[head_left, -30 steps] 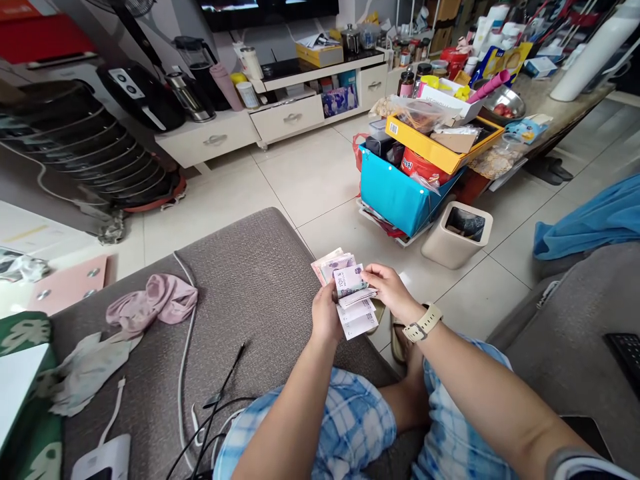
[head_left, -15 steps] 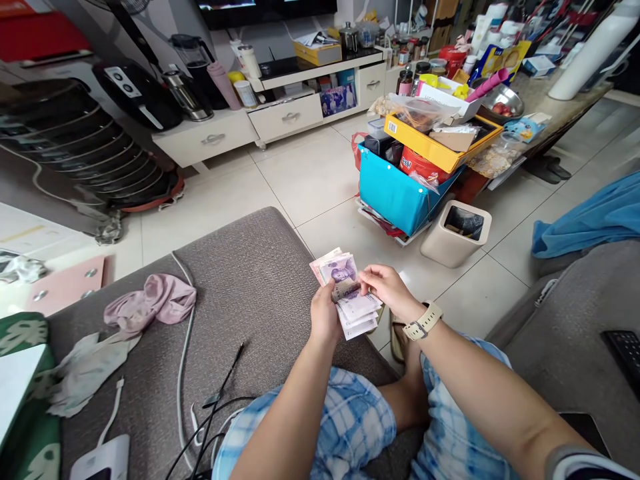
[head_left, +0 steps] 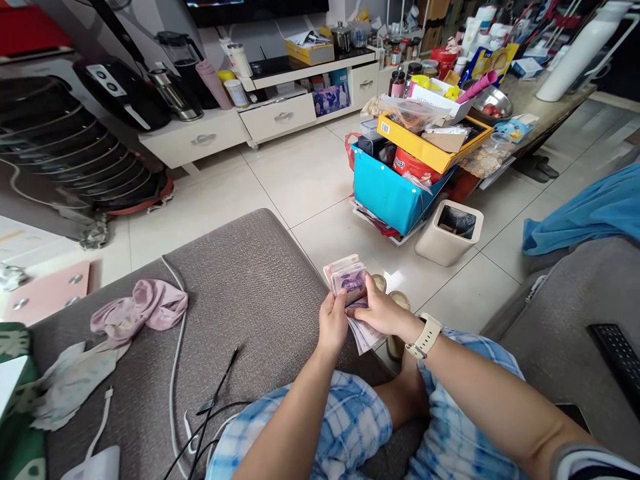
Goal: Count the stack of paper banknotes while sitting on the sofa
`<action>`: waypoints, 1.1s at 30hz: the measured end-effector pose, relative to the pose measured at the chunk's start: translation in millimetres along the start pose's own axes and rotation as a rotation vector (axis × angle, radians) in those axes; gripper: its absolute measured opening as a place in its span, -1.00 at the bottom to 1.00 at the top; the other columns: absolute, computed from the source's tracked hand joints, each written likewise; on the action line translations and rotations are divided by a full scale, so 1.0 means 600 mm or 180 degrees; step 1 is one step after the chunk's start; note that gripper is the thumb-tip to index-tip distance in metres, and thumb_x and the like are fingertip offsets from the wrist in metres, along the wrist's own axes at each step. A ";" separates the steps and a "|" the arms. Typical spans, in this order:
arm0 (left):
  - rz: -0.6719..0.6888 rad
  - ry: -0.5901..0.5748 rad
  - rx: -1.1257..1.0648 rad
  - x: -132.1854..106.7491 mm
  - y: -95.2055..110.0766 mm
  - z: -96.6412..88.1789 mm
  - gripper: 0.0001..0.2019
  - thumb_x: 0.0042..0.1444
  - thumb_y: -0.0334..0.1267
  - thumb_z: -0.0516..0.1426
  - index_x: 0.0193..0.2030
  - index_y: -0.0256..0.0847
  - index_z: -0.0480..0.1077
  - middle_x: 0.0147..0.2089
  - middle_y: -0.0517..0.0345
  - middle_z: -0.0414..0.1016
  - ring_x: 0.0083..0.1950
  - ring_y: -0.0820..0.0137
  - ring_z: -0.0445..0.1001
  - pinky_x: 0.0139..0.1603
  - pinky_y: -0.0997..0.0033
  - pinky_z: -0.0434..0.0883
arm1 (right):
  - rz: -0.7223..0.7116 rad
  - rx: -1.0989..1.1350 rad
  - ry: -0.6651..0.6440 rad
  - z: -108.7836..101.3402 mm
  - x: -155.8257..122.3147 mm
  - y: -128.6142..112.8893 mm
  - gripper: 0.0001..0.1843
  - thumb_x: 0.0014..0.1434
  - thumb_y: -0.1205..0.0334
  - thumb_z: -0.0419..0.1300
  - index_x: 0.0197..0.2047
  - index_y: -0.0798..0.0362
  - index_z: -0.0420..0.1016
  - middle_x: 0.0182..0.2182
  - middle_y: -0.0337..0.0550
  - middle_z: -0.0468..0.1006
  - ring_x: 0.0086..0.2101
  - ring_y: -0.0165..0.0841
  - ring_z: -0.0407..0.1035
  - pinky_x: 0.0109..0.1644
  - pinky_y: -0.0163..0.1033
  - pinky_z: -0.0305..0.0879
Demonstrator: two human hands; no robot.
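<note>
A stack of banknotes (head_left: 349, 278), pink and purple, is held upright in front of my knees over the edge of the grey sofa cushion (head_left: 240, 280). My left hand (head_left: 333, 325) is closed round the stack from the left side. My right hand (head_left: 383, 312), with a pale watch on the wrist, lies over the lower notes, its fingers pinching them against the stack. The lower ends of the notes stick out beneath my right hand.
A beige waste bin (head_left: 449, 232) and a blue box (head_left: 390, 193) piled with goods stand on the tiled floor ahead. Pink cloth (head_left: 143, 310) and cables (head_left: 210, 407) lie on the cushion. A remote (head_left: 620, 357) rests at the right.
The notes that my right hand fanned down from the stack have been drawn back together. Both hands have shifted slightly right and lower in view, and my right hand now covers more of the stack.
</note>
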State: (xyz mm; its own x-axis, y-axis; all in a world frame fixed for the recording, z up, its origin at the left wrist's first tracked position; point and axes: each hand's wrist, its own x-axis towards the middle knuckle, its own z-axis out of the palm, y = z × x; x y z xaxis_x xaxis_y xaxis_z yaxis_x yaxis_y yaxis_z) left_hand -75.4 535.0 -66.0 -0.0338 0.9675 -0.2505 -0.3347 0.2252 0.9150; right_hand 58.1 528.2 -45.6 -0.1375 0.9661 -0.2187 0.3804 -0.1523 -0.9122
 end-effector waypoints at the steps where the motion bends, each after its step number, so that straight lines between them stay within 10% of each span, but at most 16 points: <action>1: -0.0018 -0.0012 -0.0004 -0.002 -0.001 0.000 -0.72 0.06 -0.07 0.31 -0.20 -0.25 0.62 -0.12 -0.10 0.67 -0.03 0.11 0.61 0.05 0.26 0.45 | 0.0008 -0.0032 -0.0019 0.000 -0.005 0.005 -0.03 0.04 0.17 0.40 0.41 0.08 0.03 0.15 0.22 0.45 0.17 0.03 0.35 0.20 0.07 0.25; 14: -0.0640 0.0387 -0.0690 -0.005 -0.004 0.017 -0.73 -0.07 -0.17 0.29 -0.25 -0.31 0.55 -0.29 -0.01 0.66 -0.21 0.14 0.65 -0.04 0.15 0.50 | 0.0024 0.0918 0.0042 -0.004 0.005 0.015 0.03 -0.02 0.31 0.43 0.43 0.01 0.04 0.12 0.05 0.51 0.06 -0.16 0.47 0.14 -0.02 0.39; 23: -0.0579 0.1296 -0.0513 0.029 0.039 -0.007 -0.82 -0.06 -0.23 0.25 -0.33 -0.31 0.53 -0.37 0.08 0.62 -0.37 0.31 0.59 -0.28 0.35 0.50 | -0.0501 0.0465 -0.0143 0.014 0.028 0.003 0.06 -0.14 0.22 0.54 0.39 -0.06 0.20 0.19 0.01 0.45 0.18 -0.07 0.35 0.28 0.03 0.26; 33: -0.0439 0.1282 -0.0343 0.013 0.081 0.010 -0.81 -0.12 -0.23 0.23 -0.37 -0.30 0.52 -0.43 0.09 0.58 -0.42 0.24 0.58 -0.34 0.27 0.51 | -0.0465 0.0137 -0.0433 0.001 0.026 -0.016 0.31 -0.20 0.18 0.55 0.51 -0.12 -0.07 0.33 0.04 0.29 0.27 -0.03 0.24 0.32 0.06 0.20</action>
State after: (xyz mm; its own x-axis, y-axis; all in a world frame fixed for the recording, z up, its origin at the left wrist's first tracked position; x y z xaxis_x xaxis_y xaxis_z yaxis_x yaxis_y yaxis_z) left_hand -86.5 554.0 -21.5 -0.3393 0.8025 -0.4907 -0.4574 0.3151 0.8316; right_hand 51.8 544.5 -40.2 -0.3117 0.9419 -0.1251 0.3084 -0.0243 -0.9509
